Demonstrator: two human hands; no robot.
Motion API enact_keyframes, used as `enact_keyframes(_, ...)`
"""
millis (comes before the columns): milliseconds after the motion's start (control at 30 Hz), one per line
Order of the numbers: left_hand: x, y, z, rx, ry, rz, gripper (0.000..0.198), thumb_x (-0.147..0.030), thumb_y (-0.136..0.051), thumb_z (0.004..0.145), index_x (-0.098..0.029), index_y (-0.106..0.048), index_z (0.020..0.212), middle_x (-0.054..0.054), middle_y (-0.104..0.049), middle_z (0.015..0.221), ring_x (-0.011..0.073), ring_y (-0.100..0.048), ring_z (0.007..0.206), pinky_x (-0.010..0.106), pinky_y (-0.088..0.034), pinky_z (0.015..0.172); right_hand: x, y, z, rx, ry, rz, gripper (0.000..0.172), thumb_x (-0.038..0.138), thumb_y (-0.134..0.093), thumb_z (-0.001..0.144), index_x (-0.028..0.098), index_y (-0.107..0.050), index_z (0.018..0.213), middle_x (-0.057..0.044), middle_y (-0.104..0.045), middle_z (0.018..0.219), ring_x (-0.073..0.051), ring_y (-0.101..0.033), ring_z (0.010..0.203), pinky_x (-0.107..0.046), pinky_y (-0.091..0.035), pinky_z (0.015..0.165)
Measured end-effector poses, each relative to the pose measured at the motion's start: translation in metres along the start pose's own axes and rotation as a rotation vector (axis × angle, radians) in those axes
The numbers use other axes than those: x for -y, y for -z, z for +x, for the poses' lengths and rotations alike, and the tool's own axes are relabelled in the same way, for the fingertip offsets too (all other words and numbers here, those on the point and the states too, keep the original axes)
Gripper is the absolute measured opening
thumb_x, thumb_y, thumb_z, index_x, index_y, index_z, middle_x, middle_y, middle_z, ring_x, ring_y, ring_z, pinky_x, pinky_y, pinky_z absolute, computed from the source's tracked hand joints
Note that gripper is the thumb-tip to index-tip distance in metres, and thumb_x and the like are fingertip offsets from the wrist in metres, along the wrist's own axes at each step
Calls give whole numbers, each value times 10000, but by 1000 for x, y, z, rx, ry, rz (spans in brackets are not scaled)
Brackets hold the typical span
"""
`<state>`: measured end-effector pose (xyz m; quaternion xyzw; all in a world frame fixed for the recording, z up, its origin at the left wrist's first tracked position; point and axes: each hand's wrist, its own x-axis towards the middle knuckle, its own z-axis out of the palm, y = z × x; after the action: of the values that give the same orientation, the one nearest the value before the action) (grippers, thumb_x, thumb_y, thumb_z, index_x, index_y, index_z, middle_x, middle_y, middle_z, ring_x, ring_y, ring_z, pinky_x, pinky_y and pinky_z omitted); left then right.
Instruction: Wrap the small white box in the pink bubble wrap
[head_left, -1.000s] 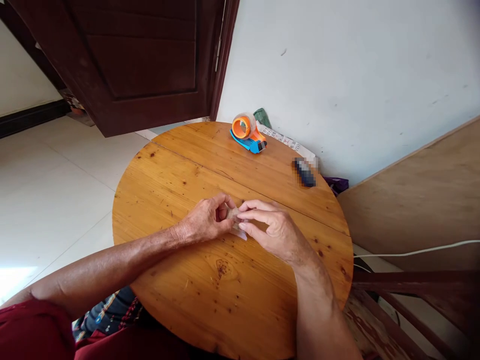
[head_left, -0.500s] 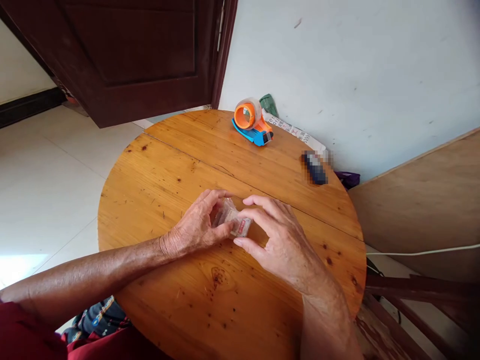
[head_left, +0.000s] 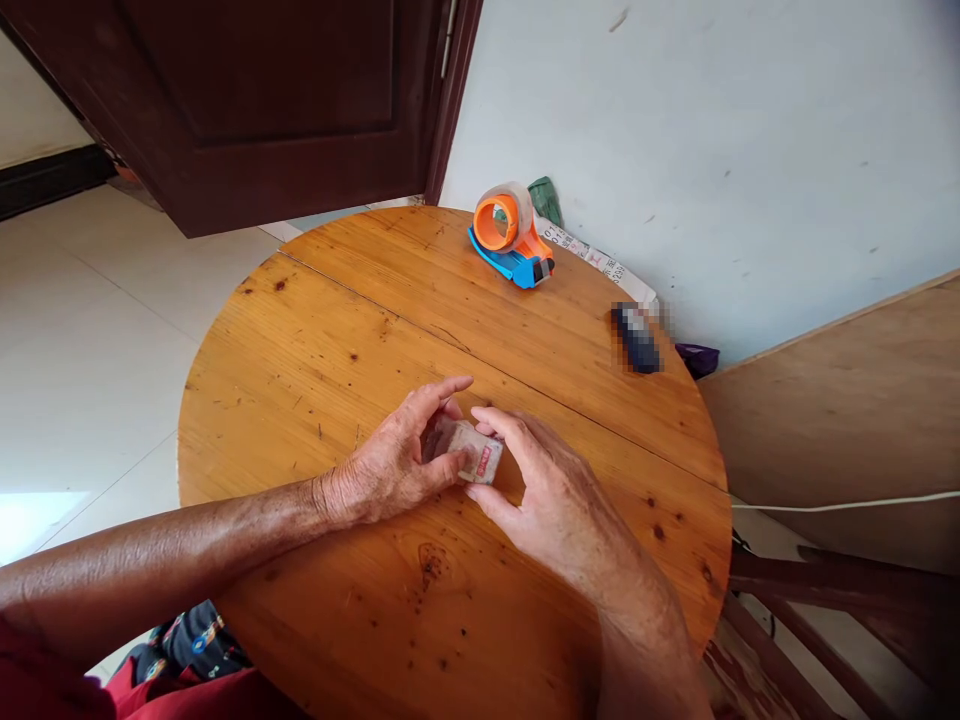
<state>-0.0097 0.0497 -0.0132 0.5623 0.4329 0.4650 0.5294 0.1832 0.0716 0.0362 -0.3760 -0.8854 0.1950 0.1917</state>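
Observation:
A small clear plastic box [head_left: 484, 460] with a red label rests at the middle of the round wooden table [head_left: 330, 360], between my two hands. My left hand [head_left: 409, 450] grips its left part, with the thumb on top and the index finger stretched out above. On the right side, my right hand [head_left: 536, 475] curves around the box, thumb at the near edge and fingertips at the far edge. Its other fingers are partly hidden behind the hand. The contents of the box cannot be made out.
An orange and blue tape dispenser [head_left: 514, 240] stands at the table's far edge. Behind it lie a green item [head_left: 545, 200] and a printed strip [head_left: 600, 262]. A blurred dark object [head_left: 636, 338] is at the right rim. Beyond are a wall and a dark door [head_left: 292, 90].
My right hand has closed in on the box, its fingers now at the box's edges. My left index finger has straightened and lifted. The view has shifted slightly.

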Motion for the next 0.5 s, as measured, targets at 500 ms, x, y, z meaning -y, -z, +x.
enact_keyframes(500,-6,3,0,35,-60,42,634,-209,-643,880,-285,-399,1459,86,-537,1240,184,-561,1023,371,-491,918,3,5,3,-25,-6,-41,668,182,-721,786,298,-437,1380,-74,-621,1287,-286,-583,1185,-506,-472,1013)
